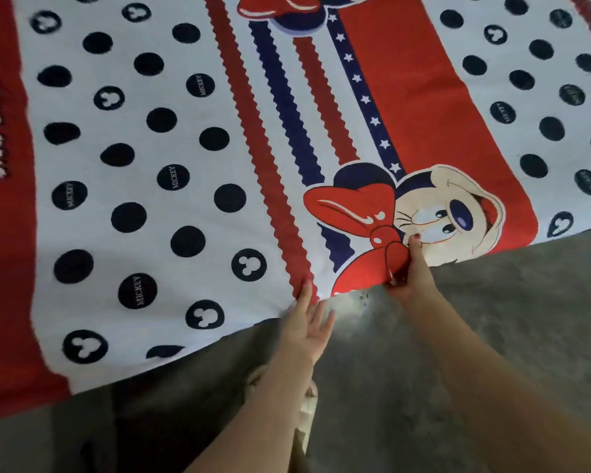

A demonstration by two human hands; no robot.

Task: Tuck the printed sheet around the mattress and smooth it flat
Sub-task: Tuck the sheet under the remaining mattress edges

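Head view, looking down over the near edge of a bed. The printed sheet (191,172) covers the whole upper part of the view, lying flat on the mattress, which is itself hidden beneath the cloth. Its pattern runs in lengthwise bands: a red band with lettering along the left side, a white field of dark dots, red and navy zigzag stripes, a navy strip of white stars, a broad red band, and a second dotted field toward the right. A cartoon mouse face with a red bow (359,213) is printed right at the near edge, beside both hands.

The near edge of the sheet runs diagonally, low at the left and rising toward the right, and meets the grey concrete floor (492,302) below it.

The right hand (411,271) pinches the sheet at this near edge, thumb on top of the printed bow and the other fingers curled under the hem. The left hand (306,326) lies just to its left, fingers straight and slightly spread, the fingertips reaching onto the hem at the foot of the red zigzag stripe; it grips nothing. Between the two hands the hem lifts slightly, showing a pale patch of floor. Both forearms enter from the lower right.

A light-coloured sandal (307,401) shows on the floor, partly hidden behind the left forearm.
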